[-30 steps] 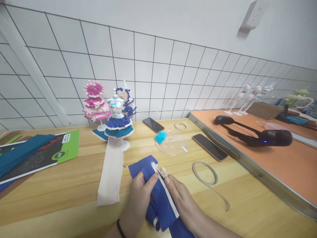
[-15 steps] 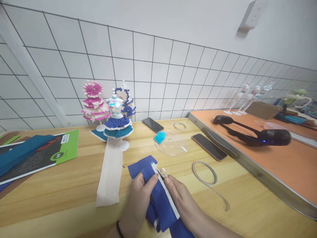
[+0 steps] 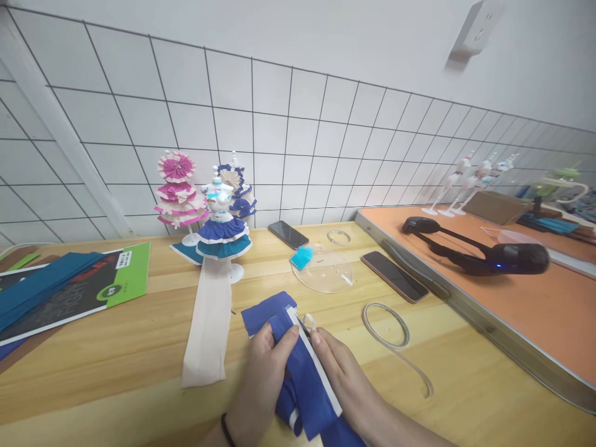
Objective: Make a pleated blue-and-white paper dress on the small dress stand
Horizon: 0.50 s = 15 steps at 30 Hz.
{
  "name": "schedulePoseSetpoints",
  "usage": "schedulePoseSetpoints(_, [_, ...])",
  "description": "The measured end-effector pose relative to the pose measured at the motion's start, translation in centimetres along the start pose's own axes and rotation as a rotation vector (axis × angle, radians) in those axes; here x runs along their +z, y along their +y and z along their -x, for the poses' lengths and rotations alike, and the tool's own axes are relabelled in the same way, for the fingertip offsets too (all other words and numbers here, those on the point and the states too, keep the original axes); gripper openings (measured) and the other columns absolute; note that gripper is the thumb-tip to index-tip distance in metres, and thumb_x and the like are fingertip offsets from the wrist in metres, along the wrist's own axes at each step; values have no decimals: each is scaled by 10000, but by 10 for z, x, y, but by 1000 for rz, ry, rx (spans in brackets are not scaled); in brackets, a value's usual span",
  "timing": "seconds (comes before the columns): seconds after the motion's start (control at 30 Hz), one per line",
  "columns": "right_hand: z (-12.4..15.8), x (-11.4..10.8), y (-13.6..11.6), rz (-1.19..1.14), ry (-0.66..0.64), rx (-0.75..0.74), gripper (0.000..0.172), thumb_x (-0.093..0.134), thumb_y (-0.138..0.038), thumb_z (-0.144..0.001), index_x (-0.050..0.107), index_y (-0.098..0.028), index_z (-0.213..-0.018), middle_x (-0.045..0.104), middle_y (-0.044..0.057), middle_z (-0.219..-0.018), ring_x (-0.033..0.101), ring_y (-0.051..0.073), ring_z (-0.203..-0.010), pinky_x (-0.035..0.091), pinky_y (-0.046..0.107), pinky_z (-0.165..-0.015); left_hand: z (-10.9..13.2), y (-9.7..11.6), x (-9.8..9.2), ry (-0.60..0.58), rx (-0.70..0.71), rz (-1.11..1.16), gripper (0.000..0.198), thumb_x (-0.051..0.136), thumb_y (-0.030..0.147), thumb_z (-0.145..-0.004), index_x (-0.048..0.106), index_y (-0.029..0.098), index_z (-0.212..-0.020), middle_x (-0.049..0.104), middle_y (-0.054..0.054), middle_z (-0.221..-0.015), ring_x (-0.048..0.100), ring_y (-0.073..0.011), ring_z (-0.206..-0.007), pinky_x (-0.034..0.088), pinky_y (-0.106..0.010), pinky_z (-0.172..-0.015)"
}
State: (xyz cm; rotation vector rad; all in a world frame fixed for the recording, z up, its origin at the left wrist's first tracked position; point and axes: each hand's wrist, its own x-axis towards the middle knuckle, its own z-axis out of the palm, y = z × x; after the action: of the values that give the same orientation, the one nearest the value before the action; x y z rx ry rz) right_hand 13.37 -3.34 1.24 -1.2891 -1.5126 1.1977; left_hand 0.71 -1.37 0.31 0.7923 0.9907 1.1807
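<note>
My left hand (image 3: pixel 266 363) is closed on a blue crepe paper strip (image 3: pixel 310 385) with a white edge, its thumb pressing near that edge. Close by on the other side, my right hand (image 3: pixel 342 372) is closed round a thin dark pointed tool (image 3: pixel 305 327), mostly hidden by the fingers. The tool's tip lies at the white edge, where a small white curl (image 3: pixel 308 321) sticks up. More of the blue paper hangs folded below both hands. A cream paper strip (image 3: pixel 207 329) lies left of my hands, running back to a small dress form (image 3: pixel 222 214) in a layered blue and teal skirt.
Behind stand a pink paper dress form (image 3: pixel 179 192) and a navy one (image 3: pixel 243 202). Tape rolls (image 3: pixel 405 335), a clear disc (image 3: pixel 321 282) with teal paper pieces (image 3: pixel 302 257), and phones (image 3: pixel 395 276) lie beyond. An orange board (image 3: pixel 488 310) bears a black headset (image 3: pixel 475 248).
The white curl at the tool's tip stands out a little more. Both hands keep nearly the same place and grip; the view has shifted very slightly.
</note>
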Motion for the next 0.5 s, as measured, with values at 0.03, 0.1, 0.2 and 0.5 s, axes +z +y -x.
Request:
schedulePoseSetpoints(0.03, [0,0,0,-4,1,0,396,307,-490,-941,526,-186,-813,566,11,-768,529,164,-741,419,274,-696,0,-1,-1,-5,4,-7,250,661,344,-748,634,156,-911,720,-73,-864,666,-202,-746,504,-293,-706])
schedulePoseSetpoints(0.1, [0,-1,-1,-9,3,-1,400,309,-493,-939,527,-184,-808,564,12,-764,529,166,-740,422,275,-693,0,-3,-1,-8,9,-13,254,666,346,-743,641,155,-908,720,-73,-871,661,-189,-714,501,-279,-691])
schedulePoseSetpoints(0.2, [0,0,-1,-11,9,3,406,311,-498,-936,527,-183,-796,562,12,-756,529,167,-734,426,276,-689,0,-3,-1,-8,-1,-13,272,674,362,-731,654,158,-909,721,-76,-885,660,-185,-694,498,-264,-662])
schedulePoseSetpoints(0.5, [-1,0,-2,-6,2,7,404,316,-504,-932,529,-185,-804,572,14,-764,536,168,-741,428,272,-696,1,0,2,11,13,7,295,675,367,-725,647,151,-923,720,-76,-864,669,-209,-739,508,-292,-701])
